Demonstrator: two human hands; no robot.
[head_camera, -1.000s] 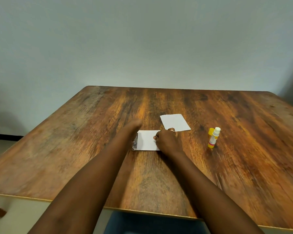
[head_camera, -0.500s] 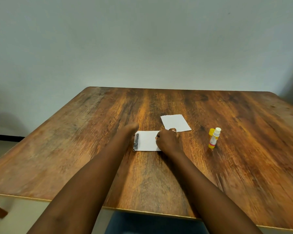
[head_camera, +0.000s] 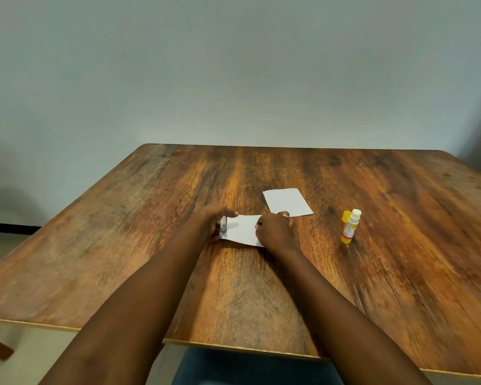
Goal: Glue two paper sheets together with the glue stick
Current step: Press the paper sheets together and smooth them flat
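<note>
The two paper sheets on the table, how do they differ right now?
The near sheet has both hands on it, the left hand at its left edge and the right hand on its right part; the far sheet lies untouched. The near sheet shows dark print at its raised left edge; the far sheet looks plain and flat. Both are small, white, and rest on the wooden table.

The surface is brown wood with dark and orange grain streaks. Both paper sheets are white: the near sheet has a dark printed strip at its left edge; the far sheet is plain. The glue stick is white with a yellow base and pink band, its yellow cap just beside it. The wall is pale grey-blue.
</note>
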